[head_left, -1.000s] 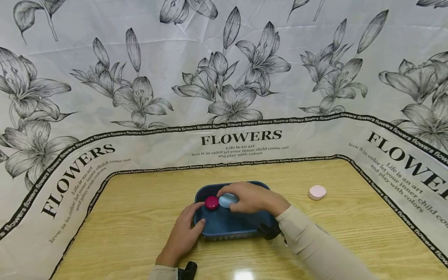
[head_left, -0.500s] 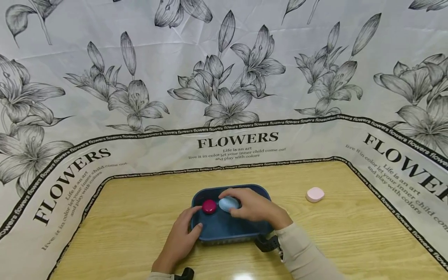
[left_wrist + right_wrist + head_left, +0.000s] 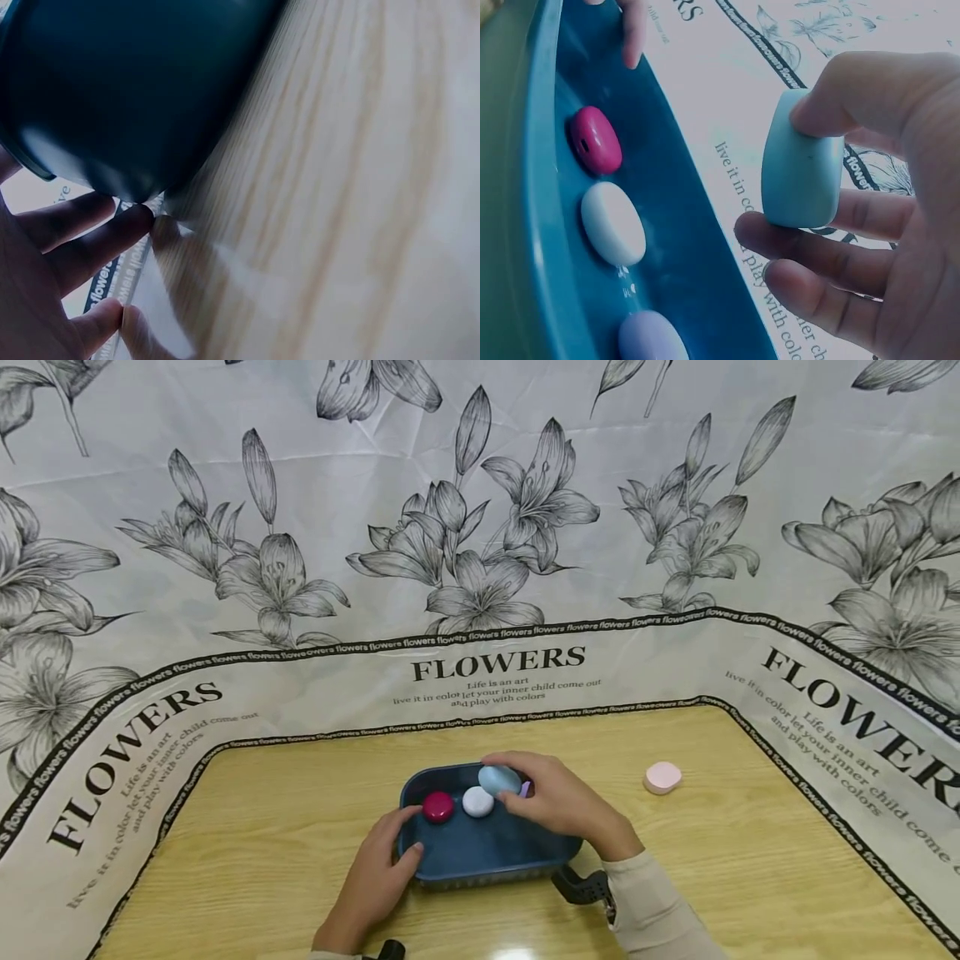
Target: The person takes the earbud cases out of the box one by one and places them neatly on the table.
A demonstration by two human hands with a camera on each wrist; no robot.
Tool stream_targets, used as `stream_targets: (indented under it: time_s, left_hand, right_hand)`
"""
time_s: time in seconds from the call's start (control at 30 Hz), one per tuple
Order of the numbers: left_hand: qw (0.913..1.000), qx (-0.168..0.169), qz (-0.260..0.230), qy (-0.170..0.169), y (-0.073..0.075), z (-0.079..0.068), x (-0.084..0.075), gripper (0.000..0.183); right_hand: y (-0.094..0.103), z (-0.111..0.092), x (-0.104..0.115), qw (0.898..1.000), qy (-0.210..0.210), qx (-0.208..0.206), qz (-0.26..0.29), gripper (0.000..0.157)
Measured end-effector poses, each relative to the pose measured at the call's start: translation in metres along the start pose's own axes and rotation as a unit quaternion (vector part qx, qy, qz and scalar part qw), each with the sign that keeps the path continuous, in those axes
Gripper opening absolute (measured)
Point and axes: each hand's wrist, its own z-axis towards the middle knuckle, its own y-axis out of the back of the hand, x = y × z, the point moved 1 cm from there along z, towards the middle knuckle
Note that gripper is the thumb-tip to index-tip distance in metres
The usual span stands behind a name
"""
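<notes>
My right hand (image 3: pixel 564 800) pinches a light-blue rounded case (image 3: pixel 801 169) between thumb and fingers, raised over the right back part of a dark-blue rectangular tub (image 3: pixel 487 850). Inside the tub lie a magenta rounded case (image 3: pixel 438 807) with a small dark slot, a white one (image 3: pixel 477 802) beside it, and a lavender one (image 3: pixel 652 337), mostly hidden by my right hand in the head view. At the tub's left end, my left hand (image 3: pixel 372 870) rests with loosely extended fingers; some fingertips reach over the rim, others touch the outer wall.
On the wooden table (image 3: pixel 247 827), right of the tub, lies a pale pink rounded piece (image 3: pixel 662 777). A white flower-printed cloth (image 3: pixel 495 668) walls off the back and both sides. Dark straps and camera parts (image 3: pixel 581 885) sit at my wrists.
My right hand has lifted the light-blue case and shifted it rightward, uncovering the white case and a bit of the lavender one. My left hand stays at the tub's left end.
</notes>
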Motion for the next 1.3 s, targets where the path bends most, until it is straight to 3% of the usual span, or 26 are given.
stream_targets:
  time_s: [0.33, 0.6, 0.9, 1.17, 1.3]
  left_hand:
    - [1.0000, -0.003, 0.005, -0.001, 0.002, -0.002, 0.001, 0.047]
    - [1.0000, -0.007, 0.000, 0.000, 0.000, -0.002, 0.000, 0.047]
    - [1.0000, -0.006, 0.000, -0.003, 0.000, -0.003, -0.002, 0.047]
    - [1.0000, -0.005, -0.002, 0.005, 0.002, -0.004, -0.004, 0.046]
    - [1.0000, -0.006, -0.003, 0.000, 0.002, -0.002, -0.003, 0.047]
  right_hand:
    - [0.018, -0.020, -0.016, 0.998, -0.041, -0.038, -0.015, 0.050]
    - [0.034, -0.036, -0.033, 0.995, -0.088, -0.056, 0.011, 0.049]
    - [0.048, -0.050, -0.051, 0.991, -0.113, -0.065, 0.027, 0.048]
    - [0.060, -0.054, -0.060, 0.991, -0.107, -0.075, -0.001, 0.045]
    - [0.065, -0.057, -0.064, 0.990, -0.125, -0.071, -0.004, 0.047]
